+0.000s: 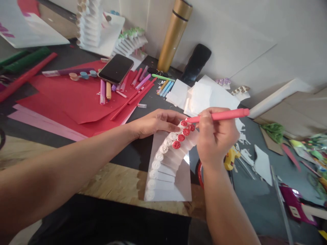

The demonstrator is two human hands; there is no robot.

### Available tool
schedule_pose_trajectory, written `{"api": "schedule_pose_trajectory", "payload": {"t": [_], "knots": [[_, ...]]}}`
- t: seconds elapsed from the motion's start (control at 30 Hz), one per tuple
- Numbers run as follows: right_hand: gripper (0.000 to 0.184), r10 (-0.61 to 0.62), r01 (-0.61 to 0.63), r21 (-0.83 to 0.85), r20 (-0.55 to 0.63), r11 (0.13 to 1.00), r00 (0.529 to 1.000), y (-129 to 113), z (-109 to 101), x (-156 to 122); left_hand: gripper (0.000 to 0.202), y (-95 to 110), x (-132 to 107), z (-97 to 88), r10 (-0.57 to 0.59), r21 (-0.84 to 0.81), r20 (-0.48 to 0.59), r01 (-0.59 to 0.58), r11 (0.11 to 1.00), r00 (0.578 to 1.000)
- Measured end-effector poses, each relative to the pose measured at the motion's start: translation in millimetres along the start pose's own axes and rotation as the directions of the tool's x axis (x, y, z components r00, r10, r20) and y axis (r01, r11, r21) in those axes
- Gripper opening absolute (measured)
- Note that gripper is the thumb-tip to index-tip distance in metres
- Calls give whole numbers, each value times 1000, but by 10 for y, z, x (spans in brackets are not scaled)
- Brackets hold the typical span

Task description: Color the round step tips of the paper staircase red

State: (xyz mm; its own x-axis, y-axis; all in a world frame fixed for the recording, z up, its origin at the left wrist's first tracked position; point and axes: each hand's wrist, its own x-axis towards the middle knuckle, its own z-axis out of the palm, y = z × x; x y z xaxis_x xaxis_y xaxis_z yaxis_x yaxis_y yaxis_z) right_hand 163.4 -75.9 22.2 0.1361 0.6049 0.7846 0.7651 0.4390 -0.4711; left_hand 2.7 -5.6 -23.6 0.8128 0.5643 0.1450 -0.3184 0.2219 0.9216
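A white paper staircase model (167,170) lies on the table in front of me, with small rolled paper rosettes along its edge. The upper few rosettes (182,136) are coloured red; the lower ones (155,165) are white. My left hand (155,123) lies flat on the top of the model, fingers stretched out, steadying it. My right hand (216,136) is closed around a pink-red marker (219,116), whose tip touches the topmost red rosette.
Red and pink paper sheets (74,98), loose markers (139,81) and a black phone (116,68) lie at the back left. A gold flask (175,34), white paper pieces (204,95), a yellow glue gun (231,157) and other white paper models (94,27) stand around.
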Motion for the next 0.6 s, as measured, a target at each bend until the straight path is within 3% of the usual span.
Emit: {"api": "schedule_pose_trajectory", "payload": {"t": [0.13, 0.23, 0.4, 0.6], "knots": [[12, 81, -68, 111, -120, 992, 989, 87, 32, 47, 48, 13, -15, -1, -1, 26, -46, 3, 1000, 999], [11, 155, -129, 156, -163, 979, 974, 139, 47, 85, 48, 45, -36, -9, -8, 30, -18, 8, 1000, 1000], [13, 285, -235, 251, -186, 939, 940, 184, 60, 120, 46, 82, -55, -24, -29, -20, 49, 30, 999, 998], [13, 344, -283, 283, -196, 916, 918, 218, 84, 125, 45, 64, -49, -25, -52, -26, 68, 54, 998, 996]]}}
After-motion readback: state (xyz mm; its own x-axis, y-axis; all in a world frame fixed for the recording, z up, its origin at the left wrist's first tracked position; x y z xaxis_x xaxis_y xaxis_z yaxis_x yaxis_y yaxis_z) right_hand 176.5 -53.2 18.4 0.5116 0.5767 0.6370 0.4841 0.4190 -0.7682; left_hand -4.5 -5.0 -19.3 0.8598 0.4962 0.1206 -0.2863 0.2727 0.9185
